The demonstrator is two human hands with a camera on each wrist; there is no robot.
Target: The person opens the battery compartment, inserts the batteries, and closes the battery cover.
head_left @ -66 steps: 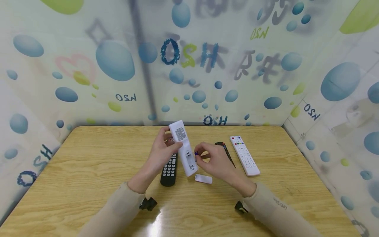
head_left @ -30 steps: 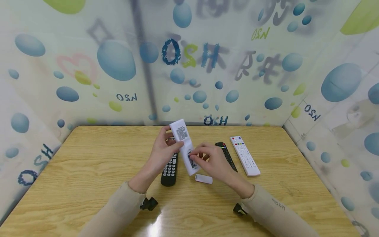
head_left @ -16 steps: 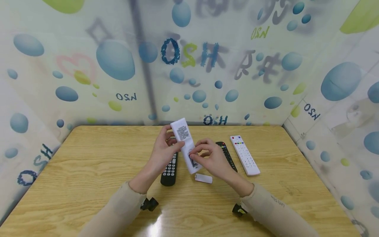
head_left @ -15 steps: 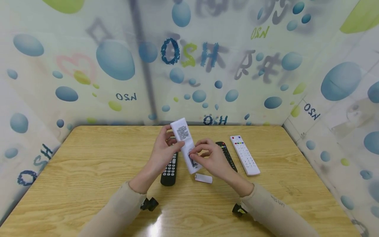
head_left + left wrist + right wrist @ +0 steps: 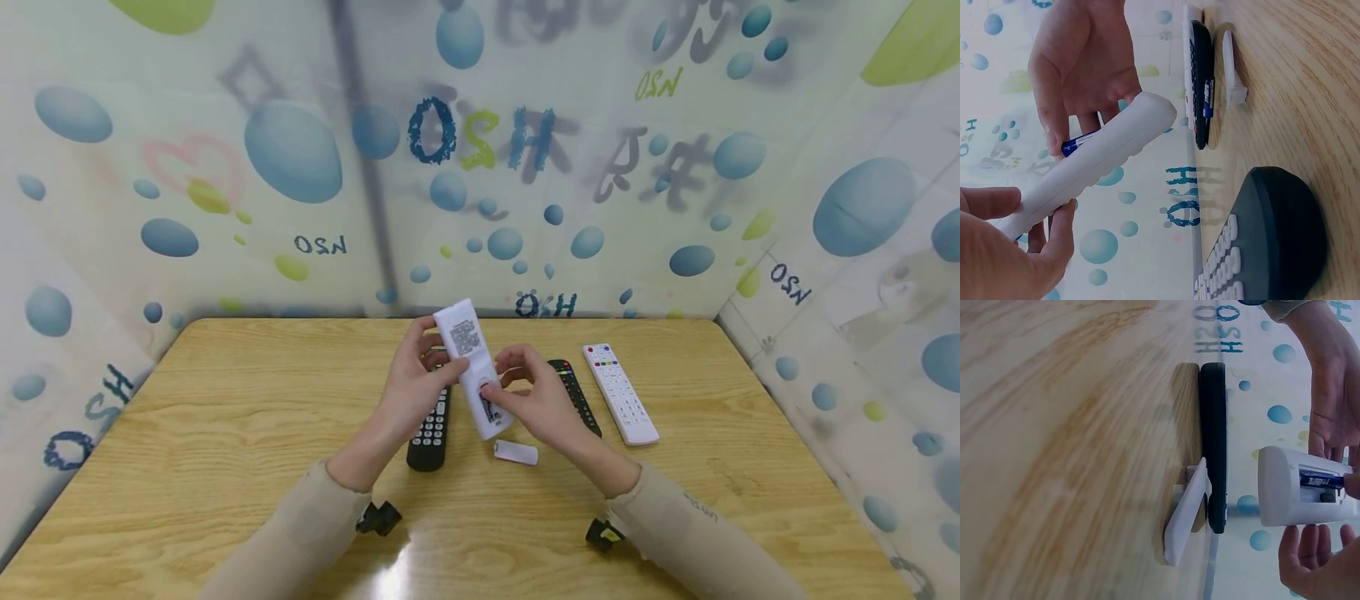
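Observation:
My left hand (image 5: 412,371) grips a white remote control (image 5: 461,333) by its upper half, its back turned up and its battery bay uncovered. A blue battery (image 5: 1319,480) lies along one side of that bay. The thumb of my right hand (image 5: 536,400) presses on the battery's end, while its other fingers are bent beside the remote's edge, apart from the battery. A dark contact shows in the other half of the bay. The white battery cover (image 5: 516,452) lies on the table below the remote.
A black remote (image 5: 427,437) lies under the left hand, partly hidden. Right of the right hand lie another black remote (image 5: 576,396) and a white remote (image 5: 621,396). Another blue battery (image 5: 1208,99) shows beside the black remote in the left wrist view.
The right hand has brought the battery from beside the remote into its bay. Its forefinger has lifted away since half a second ago, leaving the thumb on the battery. The left hand keeps its grip.

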